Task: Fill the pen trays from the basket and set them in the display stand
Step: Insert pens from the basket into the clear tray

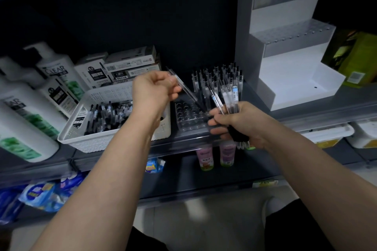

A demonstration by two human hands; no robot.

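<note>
Clenched in the right hand (238, 122), a pen bundle (228, 96) is held at the front edge of the dim shelf (318, 114); one pen (184, 87) is pinched by the left hand (153, 89).

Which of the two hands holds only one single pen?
The left hand. It pinches one clear pen by its upper end, while the right hand grips a whole bundle of pens.

- The shampoo bottles (26, 106) at the left are blurred and cut off by the edge.
- The pen (185, 88) pinched in the left hand (152, 89) is smeared by motion.
- The near right corner of the tray (186, 116) is hidden by the right hand (239, 123), in which a bundle of pens (229, 98) is gripped.
</note>
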